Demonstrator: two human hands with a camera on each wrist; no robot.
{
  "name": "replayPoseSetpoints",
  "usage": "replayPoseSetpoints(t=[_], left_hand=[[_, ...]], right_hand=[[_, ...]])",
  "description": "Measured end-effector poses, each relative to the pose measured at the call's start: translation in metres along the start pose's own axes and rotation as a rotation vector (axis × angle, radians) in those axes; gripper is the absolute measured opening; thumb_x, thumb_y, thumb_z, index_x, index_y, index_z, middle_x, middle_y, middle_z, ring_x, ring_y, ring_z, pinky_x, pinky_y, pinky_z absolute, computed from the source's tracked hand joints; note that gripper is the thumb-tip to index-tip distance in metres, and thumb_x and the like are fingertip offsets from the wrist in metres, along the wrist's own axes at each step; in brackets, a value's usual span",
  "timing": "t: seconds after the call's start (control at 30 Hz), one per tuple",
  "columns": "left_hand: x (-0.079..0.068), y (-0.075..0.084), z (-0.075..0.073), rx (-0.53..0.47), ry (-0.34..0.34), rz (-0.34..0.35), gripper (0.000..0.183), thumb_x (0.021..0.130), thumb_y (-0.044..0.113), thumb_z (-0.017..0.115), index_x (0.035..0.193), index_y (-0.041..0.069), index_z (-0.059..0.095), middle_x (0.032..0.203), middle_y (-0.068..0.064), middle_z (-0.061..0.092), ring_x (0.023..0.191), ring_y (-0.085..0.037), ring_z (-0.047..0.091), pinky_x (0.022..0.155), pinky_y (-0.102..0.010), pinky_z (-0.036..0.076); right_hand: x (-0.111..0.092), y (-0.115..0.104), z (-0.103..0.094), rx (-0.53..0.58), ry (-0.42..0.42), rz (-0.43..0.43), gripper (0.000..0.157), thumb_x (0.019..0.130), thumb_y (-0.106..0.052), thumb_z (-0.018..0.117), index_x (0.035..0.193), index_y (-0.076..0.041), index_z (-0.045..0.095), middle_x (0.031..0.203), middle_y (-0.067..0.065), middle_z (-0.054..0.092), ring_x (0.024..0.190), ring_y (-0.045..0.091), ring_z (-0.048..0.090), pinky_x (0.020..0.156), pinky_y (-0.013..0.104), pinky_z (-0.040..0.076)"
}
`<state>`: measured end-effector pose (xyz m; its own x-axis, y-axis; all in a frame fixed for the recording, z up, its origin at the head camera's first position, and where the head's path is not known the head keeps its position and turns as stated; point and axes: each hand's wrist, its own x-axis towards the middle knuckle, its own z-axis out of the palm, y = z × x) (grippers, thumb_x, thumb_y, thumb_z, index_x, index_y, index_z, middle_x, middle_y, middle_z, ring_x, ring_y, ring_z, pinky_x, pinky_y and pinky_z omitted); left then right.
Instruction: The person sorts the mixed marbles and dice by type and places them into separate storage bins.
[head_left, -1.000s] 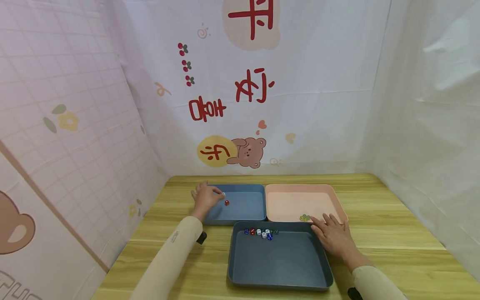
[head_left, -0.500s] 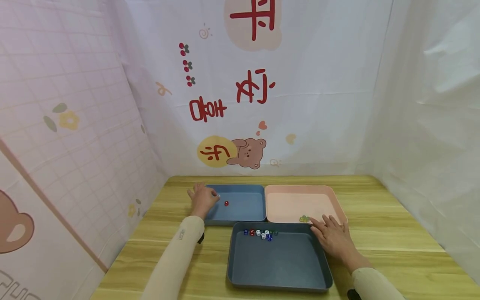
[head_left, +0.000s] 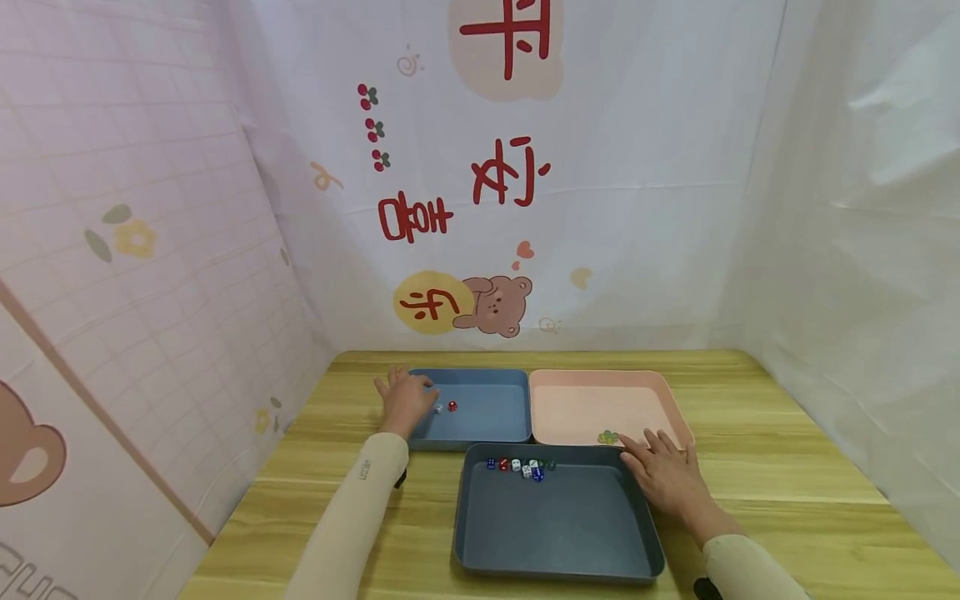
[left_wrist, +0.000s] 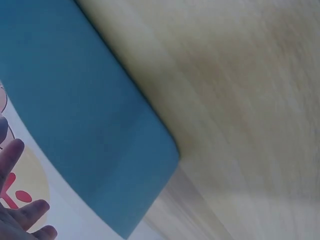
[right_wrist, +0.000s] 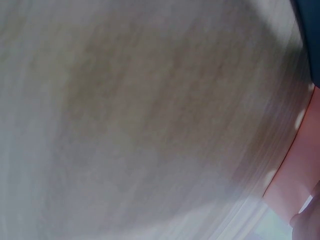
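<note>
My left hand hovers over the left rim of the small blue tray with its fingers spread and nothing in them. A white die and a red die lie in that tray just right of the hand. The left wrist view shows the tray's outer wall and my fingertips. My right hand lies flat on the table at the right far corner of the large dark tray. Several dice sit along that tray's far wall.
A pink tray stands right of the small blue one, with green dice at its near edge. The wooden table is walled by printed cloth on three sides. The right wrist view is blurred: table and the pink tray's edge.
My left hand let go of a white die, which now lies in the small blue tray beside the red one. The hand drew slightly left. The right hand has not moved.
</note>
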<state>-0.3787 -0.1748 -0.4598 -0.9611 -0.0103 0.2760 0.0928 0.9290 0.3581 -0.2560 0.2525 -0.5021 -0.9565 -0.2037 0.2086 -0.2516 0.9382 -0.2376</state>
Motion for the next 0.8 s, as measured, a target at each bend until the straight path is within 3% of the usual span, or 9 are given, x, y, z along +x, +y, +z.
replayPoseSetpoints(t=[0.37, 0.8], left_hand=[[0.001, 0.002, -0.002, -0.053, -0.042, -0.023, 0.032, 0.093, 0.032, 0.07, 0.117, 0.012, 0.074, 0.149, -0.027, 0.039, 0.145, -0.046, 0.016, 0.11, -0.072, 0.0], [-0.002, 0.022, -0.005, -0.112, -0.013, 0.082, 0.032, 0.089, 0.031, 0.075, 0.116, 0.014, 0.075, 0.146, -0.022, 0.044, 0.141, -0.045, 0.026, 0.11, -0.071, 0.008]], right_hand=[[-0.002, -0.002, -0.002, 0.004, -0.015, 0.003, 0.046, 0.105, -0.039, 0.045, 0.142, -0.013, 0.056, 0.145, 0.031, 0.044, 0.136, 0.054, 0.033, 0.102, 0.08, 0.013], [0.0, -0.001, 0.0, -0.008, -0.011, -0.002, 0.047, 0.106, -0.041, 0.044, 0.142, -0.014, 0.056, 0.144, 0.03, 0.045, 0.135, 0.054, 0.034, 0.101, 0.08, 0.014]])
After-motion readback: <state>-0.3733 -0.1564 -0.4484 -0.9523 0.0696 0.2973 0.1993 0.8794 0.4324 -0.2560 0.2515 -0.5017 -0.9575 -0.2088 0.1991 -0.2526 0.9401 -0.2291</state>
